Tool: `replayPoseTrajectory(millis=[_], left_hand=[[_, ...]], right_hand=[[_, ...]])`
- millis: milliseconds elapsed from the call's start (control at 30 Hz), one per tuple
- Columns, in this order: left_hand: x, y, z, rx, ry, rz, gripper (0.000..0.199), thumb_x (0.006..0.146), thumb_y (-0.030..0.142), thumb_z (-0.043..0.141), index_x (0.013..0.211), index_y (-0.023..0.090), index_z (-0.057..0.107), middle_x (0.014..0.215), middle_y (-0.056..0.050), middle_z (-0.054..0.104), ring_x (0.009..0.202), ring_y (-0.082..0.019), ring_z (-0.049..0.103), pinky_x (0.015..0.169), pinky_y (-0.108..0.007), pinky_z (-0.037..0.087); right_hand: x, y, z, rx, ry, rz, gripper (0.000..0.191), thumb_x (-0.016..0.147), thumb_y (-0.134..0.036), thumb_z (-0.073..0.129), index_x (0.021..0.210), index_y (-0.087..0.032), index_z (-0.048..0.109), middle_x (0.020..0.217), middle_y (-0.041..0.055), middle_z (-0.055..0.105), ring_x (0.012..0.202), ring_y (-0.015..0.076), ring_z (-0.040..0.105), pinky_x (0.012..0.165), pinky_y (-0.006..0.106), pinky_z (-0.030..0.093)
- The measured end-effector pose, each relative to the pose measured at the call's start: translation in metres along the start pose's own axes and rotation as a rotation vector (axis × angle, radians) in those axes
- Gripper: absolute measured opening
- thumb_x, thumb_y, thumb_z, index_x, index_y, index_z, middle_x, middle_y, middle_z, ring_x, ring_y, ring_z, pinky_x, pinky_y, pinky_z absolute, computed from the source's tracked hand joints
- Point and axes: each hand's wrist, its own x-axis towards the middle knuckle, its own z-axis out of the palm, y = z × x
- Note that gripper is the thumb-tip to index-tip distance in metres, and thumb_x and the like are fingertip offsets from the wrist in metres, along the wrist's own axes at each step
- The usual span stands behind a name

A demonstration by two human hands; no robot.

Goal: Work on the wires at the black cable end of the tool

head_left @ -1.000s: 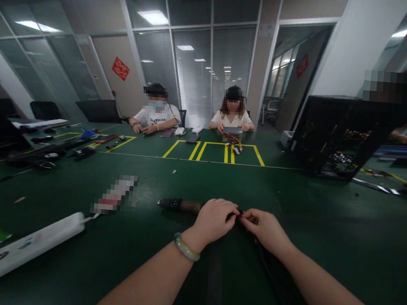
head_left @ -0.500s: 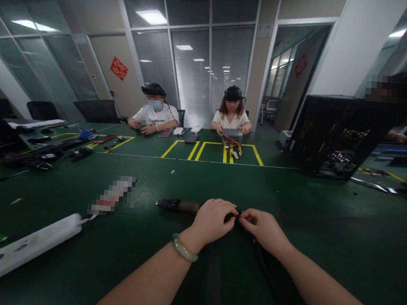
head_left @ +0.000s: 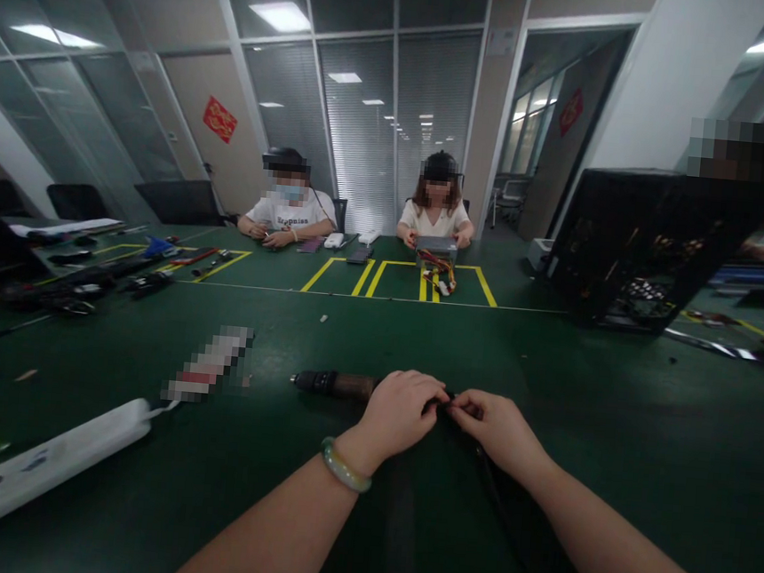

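A drill-like tool (head_left: 337, 385) with a black chuck and brownish body lies on the green table, its tip pointing left. My left hand (head_left: 403, 411), with a bangle (head_left: 345, 467) at the wrist, covers the tool's right end, its fingers curled over a dark part. Close beside it on the right, my right hand (head_left: 494, 426) pinches something small and dark near the tool's end; its shape is hidden by the fingers. A dark cable (head_left: 494, 488) runs from below my right hand toward the table's near edge.
At the left are a white power strip (head_left: 51, 467) and a blurred flat item (head_left: 211, 363). Tools and cables (head_left: 81, 282) lie farther back. Two people sit opposite, one holding a metal box (head_left: 436, 248) with wires. A black case (head_left: 616, 253) and another person are at the right.
The view has shifted very slightly. Both hands keep nearly the same pose at the tool's end.
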Motion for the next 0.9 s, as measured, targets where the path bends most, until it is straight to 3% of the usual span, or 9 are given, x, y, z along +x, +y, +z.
replayPoseTrajectory(millis=[300, 567, 900], left_hand=[[-0.0009, -0.0023, 0.0037, -0.027, 0.019, -0.014, 0.011, 0.083, 0.020, 0.062, 0.094, 0.022, 0.062, 0.114, -0.001, 0.065, 0.106, -0.019, 0.058, 0.094, -0.038, 0.043], [-0.0002, -0.0024, 0.0033, -0.029, 0.021, -0.005, 0.013, 0.084, 0.016, 0.060, 0.094, 0.023, 0.063, 0.111, 0.001, 0.065, 0.106, -0.019, 0.057, 0.093, -0.037, 0.042], [-0.0008, -0.0052, 0.0042, -0.025, 0.013, 0.001, 0.011, 0.083, 0.022, 0.065, 0.094, 0.023, 0.063, 0.113, 0.000, 0.065, 0.106, -0.019, 0.057, 0.093, -0.037, 0.043]], right_hand=[[0.0002, 0.0049, 0.0022, 0.028, -0.012, 0.024, 0.020, 0.086, -0.037, 0.056, 0.090, -0.023, 0.070, 0.078, -0.0008, 0.071, 0.066, 0.0150, 0.063, 0.056, 0.024, 0.039], [0.0012, 0.0071, 0.0039, 0.016, 0.005, 0.005, 0.020, 0.086, -0.036, 0.056, 0.089, -0.023, 0.071, 0.077, -0.0008, 0.070, 0.066, 0.0147, 0.062, 0.056, 0.024, 0.038], [0.0019, 0.0080, 0.0036, -0.003, -0.006, 0.009, 0.018, 0.086, -0.036, 0.057, 0.088, -0.024, 0.070, 0.074, -0.0024, 0.070, 0.064, 0.0140, 0.061, 0.056, 0.023, 0.038]])
